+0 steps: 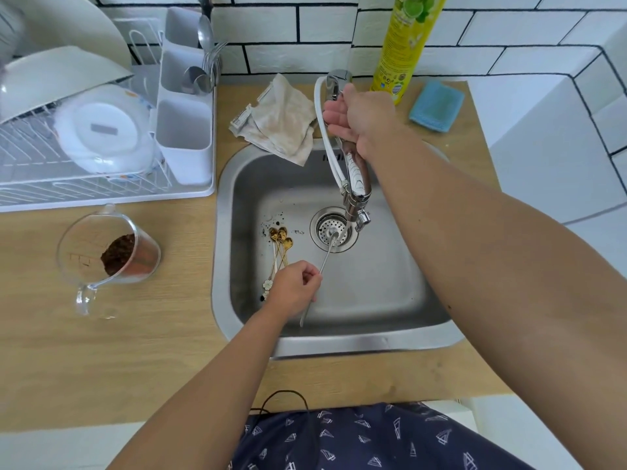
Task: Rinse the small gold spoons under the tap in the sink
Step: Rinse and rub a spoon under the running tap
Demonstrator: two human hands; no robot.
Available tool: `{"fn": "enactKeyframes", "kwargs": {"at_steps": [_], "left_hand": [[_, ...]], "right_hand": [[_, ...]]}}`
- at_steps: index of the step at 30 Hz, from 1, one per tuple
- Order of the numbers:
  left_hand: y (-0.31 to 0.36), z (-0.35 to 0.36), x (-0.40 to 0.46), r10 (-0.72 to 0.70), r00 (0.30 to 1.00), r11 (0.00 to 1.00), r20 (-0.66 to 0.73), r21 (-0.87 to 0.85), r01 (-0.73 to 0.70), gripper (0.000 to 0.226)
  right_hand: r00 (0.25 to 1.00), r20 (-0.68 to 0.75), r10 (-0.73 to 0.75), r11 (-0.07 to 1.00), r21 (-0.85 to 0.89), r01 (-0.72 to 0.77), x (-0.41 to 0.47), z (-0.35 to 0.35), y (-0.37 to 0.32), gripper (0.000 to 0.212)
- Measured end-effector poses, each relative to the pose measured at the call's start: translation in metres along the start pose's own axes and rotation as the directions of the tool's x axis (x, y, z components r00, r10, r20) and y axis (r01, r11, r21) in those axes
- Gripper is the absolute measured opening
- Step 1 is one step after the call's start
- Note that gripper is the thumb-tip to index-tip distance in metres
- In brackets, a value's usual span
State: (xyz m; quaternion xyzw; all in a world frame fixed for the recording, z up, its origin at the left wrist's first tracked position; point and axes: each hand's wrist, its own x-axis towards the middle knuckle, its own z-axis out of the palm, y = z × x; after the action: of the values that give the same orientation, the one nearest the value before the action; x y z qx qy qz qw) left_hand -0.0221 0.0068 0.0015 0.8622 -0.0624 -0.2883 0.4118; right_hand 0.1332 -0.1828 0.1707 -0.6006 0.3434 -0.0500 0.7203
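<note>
Several small gold spoons lie on the floor of the steel sink, left of the drain, their flower-tipped ends next to my left hand. That hand pinches a long silver spoon by its handle, with the bowl over the drain strainer under the tap's spout. My right hand rests on the tap's lever at the back of the sink, fingers wrapped loosely over it. Whether water runs is not clear.
A crumpled cloth hangs over the sink's back rim. A white dish rack with plates and cutlery stands left. A glass measuring jug with brown grounds sits on the wooden counter. A yellow bottle and blue sponge sit behind the tap.
</note>
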Motion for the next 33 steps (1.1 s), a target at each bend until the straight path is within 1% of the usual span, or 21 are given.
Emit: {"fn": "enactKeyframes", "kwargs": {"at_steps": [4,6,8,10,11,12,13,14,15,16,17,18,19,21,22,23,24,27,30,31,33], "left_hand": [[0.0,0.0,-0.001,-0.004,1.0,1.0,0.007,0.015,0.004,0.014],[0.0,0.001,0.0,-0.015,1.0,1.0,0.016,0.012,0.015,0.013],[-0.001,0.001,0.001,-0.027,0.999,1.0,0.024,-0.012,0.027,0.011],[-0.001,0.001,0.001,-0.036,0.998,0.998,0.047,-0.04,0.038,0.009],[-0.002,0.002,0.001,-0.047,0.997,0.996,0.059,-0.072,0.051,0.007],[-0.002,0.002,0.0,-0.062,0.996,0.992,0.068,-0.108,0.069,0.006],[-0.001,0.002,-0.001,-0.075,0.995,0.987,0.073,-0.138,0.085,0.005],[0.0,0.002,-0.002,-0.087,0.993,0.983,0.077,-0.158,0.098,0.004],[0.001,0.002,-0.003,-0.096,0.992,0.979,0.084,-0.174,0.11,0.004],[0.003,0.002,-0.003,-0.101,0.991,0.974,0.093,-0.195,0.117,0.004],[0.004,0.002,-0.004,-0.102,0.989,0.967,0.104,-0.224,0.123,0.004],[0.005,0.003,-0.005,-0.101,0.988,0.958,0.115,-0.256,0.128,0.005],[0.007,0.003,-0.007,-0.103,0.987,0.948,0.125,-0.287,0.135,0.006],[0.007,0.004,-0.01,-0.119,0.983,0.934,0.138,-0.32,0.158,0.007],[0.007,0.004,-0.01,-0.126,0.982,0.935,0.138,-0.315,0.164,0.007],[0.007,0.005,-0.011,-0.128,0.982,0.937,0.141,-0.306,0.166,0.008],[0.006,0.006,-0.01,-0.129,0.981,0.939,0.144,-0.301,0.168,0.008],[0.002,0.008,-0.008,-0.129,0.982,0.947,0.136,-0.278,0.163,0.009],[-0.002,0.011,-0.007,-0.086,0.987,0.955,0.138,-0.27,0.121,0.008],[-0.003,0.011,-0.007,-0.07,0.988,0.963,0.135,-0.251,0.103,0.01],[-0.004,0.01,-0.006,-0.055,0.99,0.971,0.128,-0.225,0.083,0.015]], "right_hand": [[1.0,0.002,-0.012,1.0,0.007,0.012,-0.002,0.0,-0.001,0.026],[1.0,-0.015,-0.003,0.998,0.063,0.004,-0.004,-0.002,0.0,0.028],[0.998,-0.05,0.025,0.978,0.206,-0.014,-0.006,-0.005,0.004,0.027],[0.994,-0.095,0.045,0.919,0.393,-0.004,-0.01,-0.012,0.011,0.024],[0.991,-0.125,0.05,0.887,0.461,0.013,-0.013,-0.018,0.018,0.021],[0.985,-0.164,0.053,0.874,0.485,0.033,-0.016,-0.028,0.027,0.019],[0.976,-0.211,0.053,0.89,0.454,0.051,-0.02,-0.039,0.039,0.018],[0.966,-0.253,0.045,0.931,0.361,0.052,-0.025,-0.053,0.055,0.016],[0.963,-0.269,0.027,0.977,0.212,0.032,-0.031,-0.066,0.075,0.013],[0.969,-0.246,0.005,0.999,0.033,0.003,-0.039,-0.079,0.097,0.013],[0.983,-0.182,-0.008,0.991,-0.135,-0.017,-0.048,-0.089,0.118,0.019],[0.996,-0.09,-0.004,0.966,-0.258,-0.019,-0.055,-0.097,0.138,0.027],[1.0,0.006,0.019,0.944,-0.329,-0.016,-0.061,-0.102,0.154,0.034],[0.981,0.178,0.082,0.934,-0.357,-0.014,-0.069,-0.105,0.176,0.045],[0.964,0.246,0.102,0.939,-0.345,-0.011,-0.071,-0.103,0.183,0.047],[0.952,0.285,0.107,0.941,-0.337,-0.005,-0.072,-0.1,0.189,0.046],[0.952,0.291,0.095,0.944,-0.33,0.007,-0.073,-0.098,0.193,0.042],[0.974,0.221,0.043,0.963,-0.269,0.019,-0.076,-0.093,0.202,0.023],[0.985,0.174,0.021,0.979,-0.206,0.016,-0.074,-0.091,0.208,0.009],[0.985,0.172,0.024,0.984,-0.18,0.007,-0.073,-0.09,0.21,0.008],[0.983,0.18,0.042,0.988,-0.157,-0.014,-0.072,-0.088,0.211,0.018]]}}
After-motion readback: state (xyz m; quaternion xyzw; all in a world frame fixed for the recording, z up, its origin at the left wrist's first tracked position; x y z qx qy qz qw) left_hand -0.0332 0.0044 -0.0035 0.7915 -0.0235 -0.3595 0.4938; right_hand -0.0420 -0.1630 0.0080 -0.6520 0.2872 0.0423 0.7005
